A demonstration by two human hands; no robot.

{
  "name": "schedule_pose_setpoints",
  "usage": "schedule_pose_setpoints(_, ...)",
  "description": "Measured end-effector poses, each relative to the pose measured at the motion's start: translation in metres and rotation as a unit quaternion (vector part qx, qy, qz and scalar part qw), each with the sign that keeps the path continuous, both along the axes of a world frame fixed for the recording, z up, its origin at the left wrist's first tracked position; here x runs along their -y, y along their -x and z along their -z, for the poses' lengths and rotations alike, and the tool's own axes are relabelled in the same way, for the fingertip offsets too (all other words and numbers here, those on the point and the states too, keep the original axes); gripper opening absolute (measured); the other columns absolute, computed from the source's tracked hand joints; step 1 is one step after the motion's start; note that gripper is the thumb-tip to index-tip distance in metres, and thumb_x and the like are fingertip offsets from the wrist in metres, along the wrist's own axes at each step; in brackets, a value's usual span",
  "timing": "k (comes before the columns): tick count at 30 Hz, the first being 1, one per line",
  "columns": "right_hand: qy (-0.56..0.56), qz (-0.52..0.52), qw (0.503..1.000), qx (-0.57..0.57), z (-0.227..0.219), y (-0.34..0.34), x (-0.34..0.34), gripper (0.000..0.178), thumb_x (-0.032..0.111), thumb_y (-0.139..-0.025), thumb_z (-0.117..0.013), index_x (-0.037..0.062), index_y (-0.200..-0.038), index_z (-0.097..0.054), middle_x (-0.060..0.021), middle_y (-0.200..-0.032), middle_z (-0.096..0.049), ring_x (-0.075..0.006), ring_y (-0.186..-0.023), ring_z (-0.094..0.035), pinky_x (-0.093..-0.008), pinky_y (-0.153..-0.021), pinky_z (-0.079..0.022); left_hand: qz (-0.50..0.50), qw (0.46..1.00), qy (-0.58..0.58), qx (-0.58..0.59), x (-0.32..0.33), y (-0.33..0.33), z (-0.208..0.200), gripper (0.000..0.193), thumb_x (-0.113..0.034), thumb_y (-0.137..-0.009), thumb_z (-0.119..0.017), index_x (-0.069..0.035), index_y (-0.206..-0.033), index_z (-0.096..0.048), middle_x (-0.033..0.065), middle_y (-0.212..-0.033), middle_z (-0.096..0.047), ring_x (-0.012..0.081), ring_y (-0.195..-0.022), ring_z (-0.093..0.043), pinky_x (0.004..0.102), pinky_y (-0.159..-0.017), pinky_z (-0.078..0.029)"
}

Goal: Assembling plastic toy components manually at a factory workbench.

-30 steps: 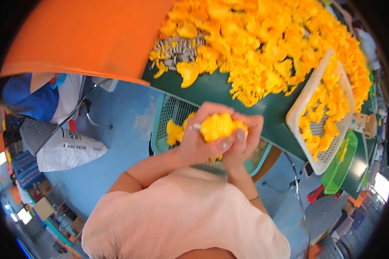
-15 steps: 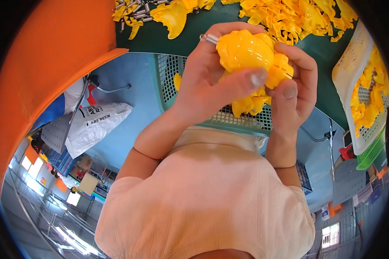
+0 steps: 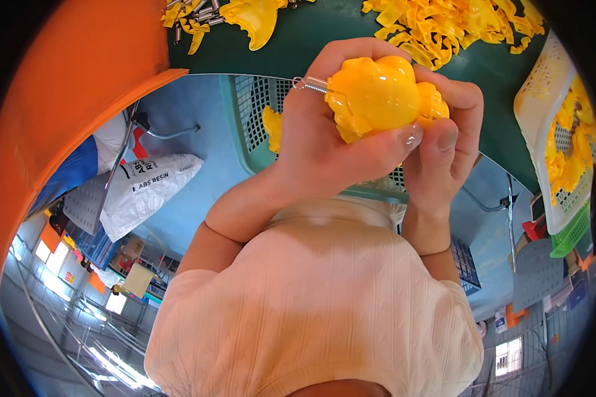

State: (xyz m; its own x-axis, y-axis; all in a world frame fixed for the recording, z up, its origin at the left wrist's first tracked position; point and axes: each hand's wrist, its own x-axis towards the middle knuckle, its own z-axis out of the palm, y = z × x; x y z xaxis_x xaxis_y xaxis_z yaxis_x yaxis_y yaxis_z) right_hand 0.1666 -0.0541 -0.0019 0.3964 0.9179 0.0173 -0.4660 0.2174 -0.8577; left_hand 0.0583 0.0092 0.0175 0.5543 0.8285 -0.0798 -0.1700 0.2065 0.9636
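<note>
Between both hands, above the near edge of the green table (image 3: 304,49), is a glossy yellow rounded plastic piece (image 3: 371,96) with a lumpy outline. My left hand (image 3: 324,145) wraps its fingers behind the big rounded part, thumb along its lower side. My right hand (image 3: 447,142) pinches the smaller knob-like part (image 3: 432,102) at the right end with thumb and fingers. A metal coil spring (image 3: 314,84) with a looped end sticks out to the left, across my left index finger. The hands hide the back of the piece.
Yellow plastic strips (image 3: 437,30) are heaped on the table, with metal springs (image 3: 208,13) and a curved yellow shell (image 3: 255,20) at far left. A green basket (image 3: 235,126) sits below my hands. At right stands a white basket (image 3: 533,99) of yellow parts; an orange panel (image 3: 93,86) borders the left.
The yellow piece has been turned in my hands, showing a smoother face. The spring's loop has shifted left and down. My left thumb has slid right, closer to the right thumb.
</note>
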Motion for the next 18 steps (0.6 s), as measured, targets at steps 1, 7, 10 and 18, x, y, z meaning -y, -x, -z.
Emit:
schedule_pose_setpoints(1, -0.003, -0.002, 1.0, 0.002, 0.0, 0.0, 0.0, 0.036, 0.016, -0.086, -0.056, -0.0028, -0.112, -0.04, -0.0088, -0.096, -0.057, -0.0073, -0.082, -0.053, -0.0187, -0.075, -0.041, -0.006, 1.0, 0.012, -0.001, 0.0, 0.0, -0.001, 0.047, -0.002, -0.069, -0.068, -0.001, -0.11, -0.044, 0.0063, -0.096, -0.056, 0.0103, -0.087, -0.055, 0.0241, -0.076, -0.045)
schedule_pose_setpoints(7, -0.016, -0.007, 1.0, 0.02, -0.006, -0.004, 0.0, 0.036, 0.017, -0.086, -0.056, -0.003, -0.112, -0.041, -0.0125, -0.104, -0.053, -0.0101, -0.087, -0.052, -0.0206, -0.076, -0.041, 0.06, 0.989, 0.122, 0.067, -0.012, 0.005, -0.009, 0.042, -0.008, -0.074, -0.066, -0.002, -0.11, -0.045, 0.0056, -0.095, -0.057, 0.0107, -0.088, -0.056, 0.0245, -0.076, -0.045)
schedule_pose_setpoints(10, -0.102, 0.0, 0.983, 0.155, -0.001, -0.016, 0.002, 0.036, 0.018, -0.084, -0.06, -0.0031, -0.11, -0.044, -0.013, -0.104, -0.052, -0.0137, -0.093, -0.051, -0.0221, -0.077, -0.042, 0.117, 0.971, 0.181, 0.107, -0.014, 0.01, -0.007, 0.048, -0.015, -0.08, -0.063, -0.001, -0.118, -0.037, 0.0081, -0.107, -0.05, 0.0121, -0.094, -0.052, 0.0247, -0.081, -0.043)
schedule_pose_setpoints(18, -0.066, 0.085, 0.963, 0.248, -0.008, -0.016, -0.004, 0.034, 0.013, -0.075, -0.068, -0.0027, -0.101, -0.052, -0.0162, -0.106, -0.049, -0.0227, -0.102, -0.049, -0.0315, -0.085, -0.042, -0.082, 0.986, -0.015, 0.148, 0.004, -0.011, 0.002, 0.063, -0.031, -0.086, -0.056, -0.001, -0.128, -0.02, 0.0131, -0.116, -0.036, 0.0217, -0.109, -0.041, 0.0299, -0.088, -0.038)
